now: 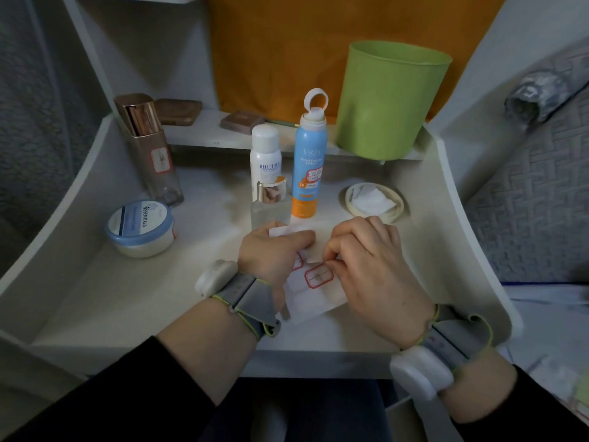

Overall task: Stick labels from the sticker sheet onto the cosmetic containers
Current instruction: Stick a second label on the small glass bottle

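A white sticker sheet (pixel 314 298) with red-bordered labels lies near the front of the desk. My left hand (pixel 271 250) holds its upper left part, thumb over the paper. My right hand (pixel 366 263) pinches at the edge of a red-framed label (pixel 318 276) with curled fingers. Behind the hands stand a small clear glass bottle (pixel 271 205), a white spray can (pixel 265 157) and a blue-and-orange spray can (pixel 307 167) that carries a label. A tall brown bottle (pixel 153 154) at the left also bears one. A round blue-lidded jar (pixel 141 228) sits left.
A green bin (pixel 389 100) stands at the back right on the raised shelf. A shallow dish with white pads (pixel 374 199) lies right of the cans. Two brown compacts (pixel 178 111) rest on the shelf. The desk has raised curved side walls (pixel 459 199).
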The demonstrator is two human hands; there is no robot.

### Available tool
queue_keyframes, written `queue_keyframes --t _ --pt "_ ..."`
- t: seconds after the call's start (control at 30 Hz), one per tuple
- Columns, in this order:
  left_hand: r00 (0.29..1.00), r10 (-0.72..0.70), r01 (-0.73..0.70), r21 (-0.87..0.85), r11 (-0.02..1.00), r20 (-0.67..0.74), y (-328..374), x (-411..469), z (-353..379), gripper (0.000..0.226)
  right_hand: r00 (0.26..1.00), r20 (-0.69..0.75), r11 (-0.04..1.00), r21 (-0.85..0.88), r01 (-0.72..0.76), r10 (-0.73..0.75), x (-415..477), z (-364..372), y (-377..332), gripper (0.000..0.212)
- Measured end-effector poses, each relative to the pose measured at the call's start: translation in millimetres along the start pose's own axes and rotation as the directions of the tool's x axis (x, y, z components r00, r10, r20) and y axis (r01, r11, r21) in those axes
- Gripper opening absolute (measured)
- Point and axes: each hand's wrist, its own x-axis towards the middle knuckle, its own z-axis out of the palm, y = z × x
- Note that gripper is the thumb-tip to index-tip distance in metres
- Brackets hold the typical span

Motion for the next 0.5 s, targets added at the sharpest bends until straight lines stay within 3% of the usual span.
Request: queue_keyframes --t 0.33,0.5 --pt "0.988 0.149 -0.140 0.209 0.968 -0.029 -3.4 4.0 -1.4 0.023 0.999 -0.036 0.991 0.132 -0.021 0.026 -6.8 -2.0 0.4 0.007" --pt "0.965 0.262 -0.249 0.429 0.868 0.031 -3.0 3.3 -2.3 0.020 0.980 -0.109 0.940 0.318 -0.124 0.166 -4.8 -5.1 7.2 0.003"
